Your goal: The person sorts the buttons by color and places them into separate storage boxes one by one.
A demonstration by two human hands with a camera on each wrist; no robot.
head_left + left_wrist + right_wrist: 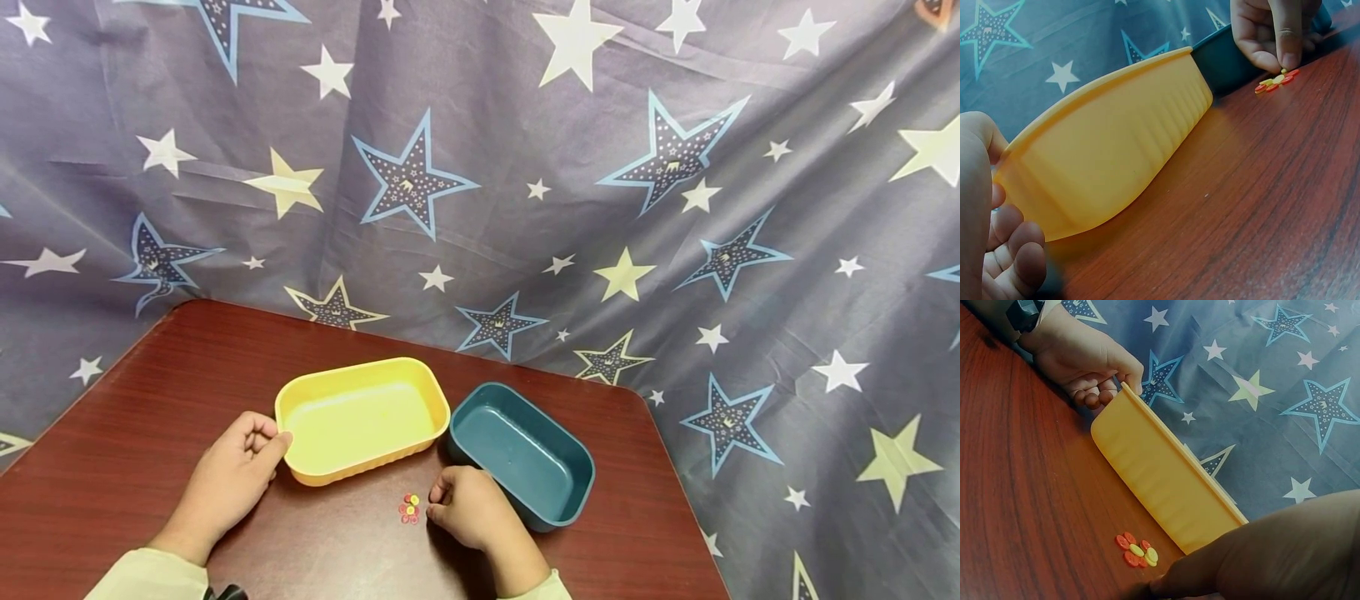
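Observation:
My left hand point(236, 475) grips the left end of a yellow plastic container point(360, 419), with the thumb on its rim. Beside a small cluster of red and yellow buttons point(1137, 550) on the table, my right hand point(476, 508) is held low with curled fingers. Its fingertips point(1288, 59) come right at the edge of the buttons in the left wrist view. I cannot tell whether a button is between them. A dark teal container point(525, 454) stands just behind the right hand, its near side partly covered by it. Both containers look bare inside.
The reddish-brown wooden table point(322, 558) has its right edge beyond the teal container. A grey curtain with stars point(517, 217) hangs behind the table and along its right side. A dark band point(1025, 315) is on the left wrist.

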